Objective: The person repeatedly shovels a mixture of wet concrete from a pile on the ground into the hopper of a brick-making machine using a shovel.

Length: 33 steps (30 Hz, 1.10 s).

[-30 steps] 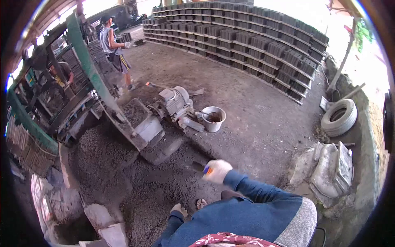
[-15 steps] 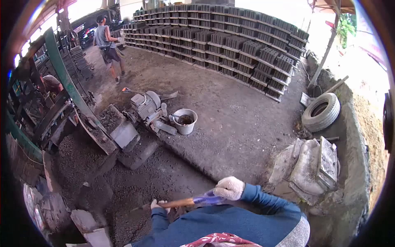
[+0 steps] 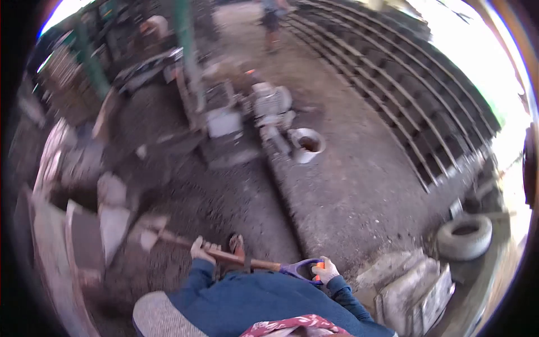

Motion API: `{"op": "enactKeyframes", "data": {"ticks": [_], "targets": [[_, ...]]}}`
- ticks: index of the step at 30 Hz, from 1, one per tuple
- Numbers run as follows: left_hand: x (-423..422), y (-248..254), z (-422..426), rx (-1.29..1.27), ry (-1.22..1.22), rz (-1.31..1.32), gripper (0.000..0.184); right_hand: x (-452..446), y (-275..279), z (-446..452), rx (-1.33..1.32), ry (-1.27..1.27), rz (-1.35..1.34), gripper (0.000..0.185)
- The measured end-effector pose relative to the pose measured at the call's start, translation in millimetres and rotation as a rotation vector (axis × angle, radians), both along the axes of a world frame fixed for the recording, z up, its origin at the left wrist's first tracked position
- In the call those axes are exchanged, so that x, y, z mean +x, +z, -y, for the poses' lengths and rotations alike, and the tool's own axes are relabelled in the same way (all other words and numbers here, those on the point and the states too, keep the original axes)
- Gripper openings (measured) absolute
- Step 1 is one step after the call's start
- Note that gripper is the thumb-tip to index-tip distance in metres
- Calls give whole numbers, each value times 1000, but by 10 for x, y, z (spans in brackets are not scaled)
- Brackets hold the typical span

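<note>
A shovel [image 3: 242,258] with a wooden shaft and a purple and orange D-shaped handle lies across the front of my body. My right hand [image 3: 327,271], in a pale glove, is closed on the D-handle. Further down the shaft, my left hand [image 3: 203,250], also gloved, wraps around the wood. The shovel's blade end points left, over dark loose gravelly material [image 3: 185,202], and is blurred. My foot [image 3: 237,245] shows just beyond the shaft.
A white bucket [image 3: 306,146] stands beside an electric motor [image 3: 272,104]. Stacked blocks [image 3: 404,84] line the right. A tire [image 3: 465,238] and hardened bags [image 3: 410,292] lie front right. Green-framed machinery [image 3: 188,50] is at left. Another person [image 3: 272,22] stands at the back.
My view has swung left and down, blurring the scene. My left hand and the shovel's shaft now show more fully, reaching further left. Both hands keep hold of the shovel.
</note>
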<state>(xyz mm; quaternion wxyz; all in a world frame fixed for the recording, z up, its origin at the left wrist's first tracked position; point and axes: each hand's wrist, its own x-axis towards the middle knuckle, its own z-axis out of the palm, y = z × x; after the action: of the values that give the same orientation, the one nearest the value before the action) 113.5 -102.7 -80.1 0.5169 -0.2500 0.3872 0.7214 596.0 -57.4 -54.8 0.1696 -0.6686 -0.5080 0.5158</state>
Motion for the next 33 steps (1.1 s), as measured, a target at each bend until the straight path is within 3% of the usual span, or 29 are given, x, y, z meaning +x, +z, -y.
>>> {"op": "enactKeyframes", "data": {"ticks": [1,2,3,7,9,12,16,17,19,22,24,25,27,33], "targets": [[49,206,-32,-37,13,0,30,-89,191,-15,-111,-60,-83,46],[19,273,10,90,-44,23,29,-165,318,-20,-225,-132,-157,39],[32,373,28,147,-70,-10,29,-191,339,-28,-274,-198,-238,16],[99,817,-102,253,-165,-96,19,0,-24,0,-246,-323,-407,10],[90,962,-161,369,-231,-115,18,78,-89,56,-124,-217,-345,11],[22,1270,-476,554,-300,-108,18,-161,323,54,0,-173,-327,14],[-192,1683,-982,568,-364,-122,14,-181,-21,135,-6,-297,-408,13],[-319,1720,-1137,583,-359,-135,15,-273,2,135,-141,-394,-553,12],[-575,1858,-1471,478,-247,-197,17,-787,690,164,-365,-599,-839,16],[-958,1804,-1863,399,-240,-169,15,-1387,1604,-9,-297,-576,-893,20],[-1076,1875,-1913,349,-315,-210,14,-1455,1710,-78,-125,-598,-686,20],[-1142,1909,-1932,341,-329,-175,11,-1473,1714,-76,-77,-566,-775,20],[-1381,1833,-2019,408,-323,-103,8,-1518,1723,-55,66,-449,-465,27],[-2128,1774,-2365,460,-369,-1,5,-2209,1887,-180,88,-656,-515,23]]}}
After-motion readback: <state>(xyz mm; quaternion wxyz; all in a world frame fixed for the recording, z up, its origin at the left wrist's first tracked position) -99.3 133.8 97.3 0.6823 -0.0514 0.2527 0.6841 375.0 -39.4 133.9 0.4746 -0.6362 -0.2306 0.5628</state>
